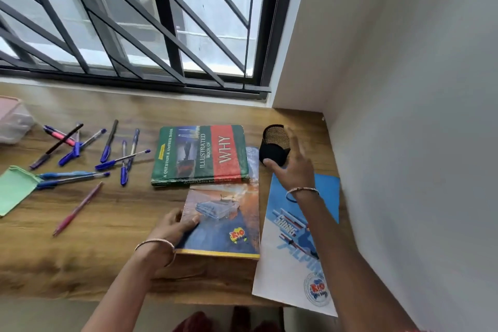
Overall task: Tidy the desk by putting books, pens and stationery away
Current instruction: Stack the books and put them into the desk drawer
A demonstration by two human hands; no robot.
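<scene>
Pens (122,159) lie scattered on the desk (107,250) at left of frame, tidying seemingly barely begun, as the left hand (172,226) grips a notebook (223,224) at lower centre and the right hand (293,167), fingers spread, reaches to the mesh pen holder (275,143).

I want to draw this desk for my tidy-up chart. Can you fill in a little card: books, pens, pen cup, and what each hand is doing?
Books: green-and-red WHY book; car notebook in front of it; blue-and-white notebook on the right, poking over the desk edge
Pens: scattered on the left, with a pink pen nearest the front
Pen cup: black mesh, upright, back right corner
Left hand: holds the car notebook's left edge
Right hand: fingers spread, thumb at the pen cup's base, blurred
</scene>
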